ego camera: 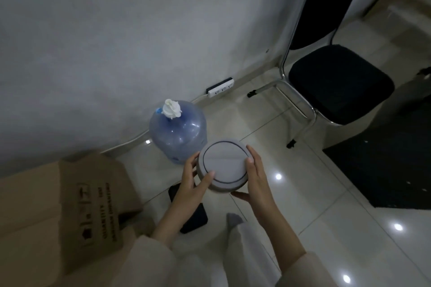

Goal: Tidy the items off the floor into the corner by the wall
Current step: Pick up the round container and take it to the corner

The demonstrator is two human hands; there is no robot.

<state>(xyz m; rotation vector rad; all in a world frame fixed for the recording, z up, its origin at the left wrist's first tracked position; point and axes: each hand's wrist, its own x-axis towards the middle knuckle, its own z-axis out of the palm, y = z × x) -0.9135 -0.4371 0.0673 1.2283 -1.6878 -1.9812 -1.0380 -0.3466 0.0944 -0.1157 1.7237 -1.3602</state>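
A round grey bin [222, 165] with a lid is held above the tiled floor [303, 205], the left hand [194, 178] and right hand [255, 176] curled around its sides. Just beyond stands a water jug [178, 131] against the wall [140, 42], a cardboard box [58, 205] at left.

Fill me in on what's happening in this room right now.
A person holds a round grey lidded bin off the floor with both hands, the left hand and right hand gripping its sides. Just beyond it a blue water jug stands by the wall, with a cardboard box to the left and a black chair to the right.
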